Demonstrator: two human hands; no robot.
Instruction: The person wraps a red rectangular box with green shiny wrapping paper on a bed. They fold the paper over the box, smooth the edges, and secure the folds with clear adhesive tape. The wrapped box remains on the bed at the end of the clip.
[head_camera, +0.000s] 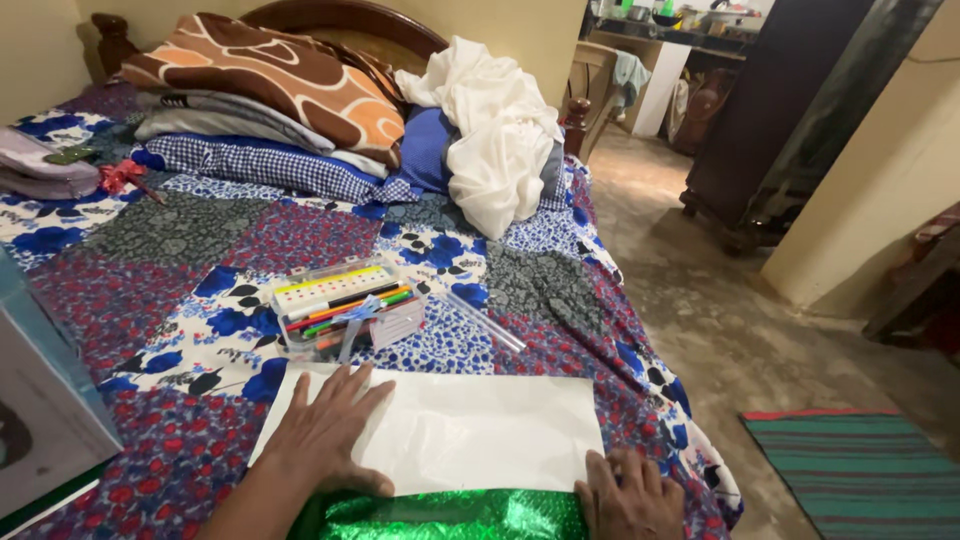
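My two hands press a white sheet flat on a patchwork bedspread.

My left hand (325, 430) lies open, fingers spread, on the white sheet (470, 425); my right hand (630, 495) rests open at its lower right corner, beside shiny green foil (450, 515). A clear box of coloured pens (345, 305) sits just beyond.

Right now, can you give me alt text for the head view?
Two hands, left hand and right hand, press flat on a white sheet over shiny green foil on a patchwork bedspread. A clear case of coloured pens lies just beyond.
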